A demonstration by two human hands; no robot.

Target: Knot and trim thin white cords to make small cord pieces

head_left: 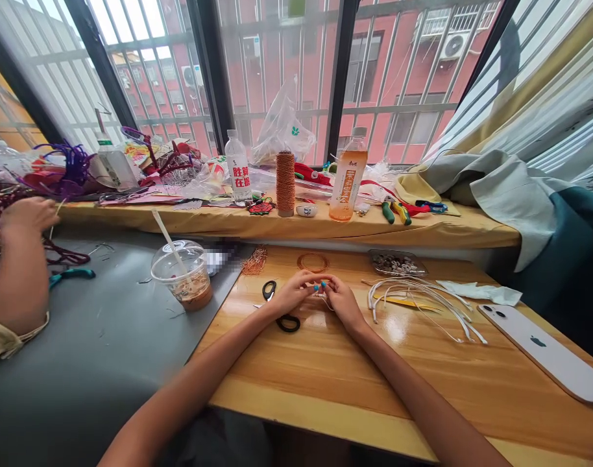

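My left hand and my right hand meet over the wooden table, fingertips pinched close together. A thin white cord shows below the fingers; most of what they grip is hidden. Beside and partly under my left wrist lie black-handled scissors. Just beyond the fingers rests a coil of orange cord. A tangle of orange thread ends lies farther left. To the right of my right hand is a loose bundle of white cords.
A plastic cup with a straw stands left on the grey surface. Another person's hand works at far left near teal-handled pliers. At right are a phone and a bead tray. The ledge holds an orange spool and bottles.
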